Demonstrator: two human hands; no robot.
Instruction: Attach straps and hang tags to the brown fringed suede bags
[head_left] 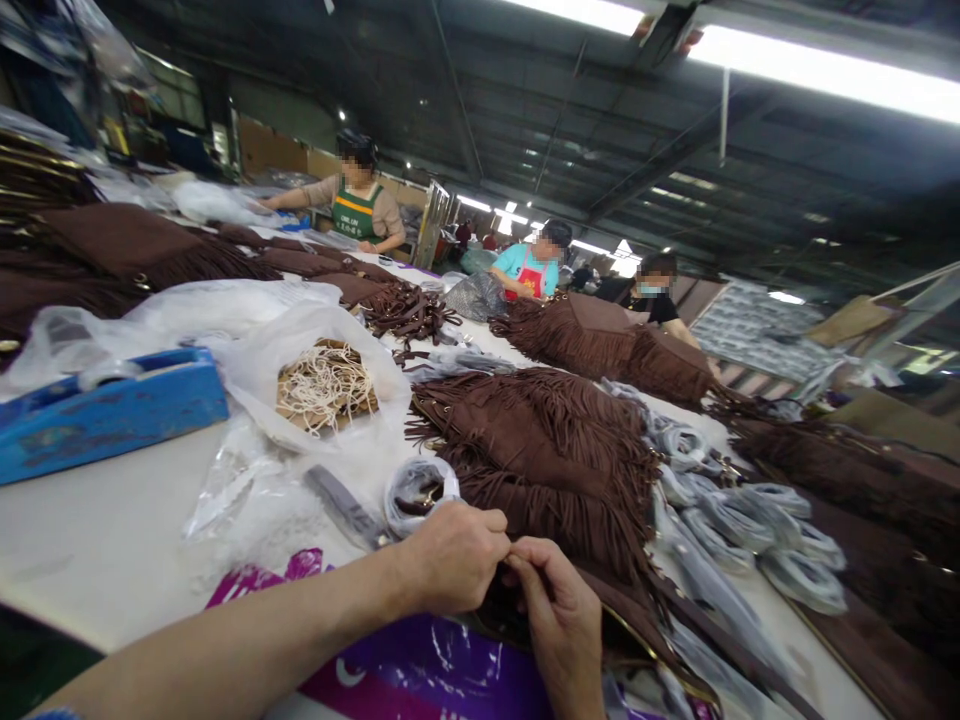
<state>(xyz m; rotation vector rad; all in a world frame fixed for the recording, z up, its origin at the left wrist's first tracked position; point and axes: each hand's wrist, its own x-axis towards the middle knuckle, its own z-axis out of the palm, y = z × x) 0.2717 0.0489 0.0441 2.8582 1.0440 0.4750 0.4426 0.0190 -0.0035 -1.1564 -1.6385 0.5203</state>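
My left hand is closed, its thumb side meeting the fingertips of my right hand. The right thumb and forefinger pinch together there. What lies between the fingers is too small and covered to make out. Right below and behind them is a brown fringed bag, with a gold-coloured zip edge showing near my right wrist. A coiled strap in clear wrap lies just beyond my left hand. Under my forearms spreads a purple printed plastic bag.
A blue tape dispenser stands at left beside a plastic bag holding white strings. Wrapped coiled straps lie at right. More fringed bags cover the table further back, where several people work.
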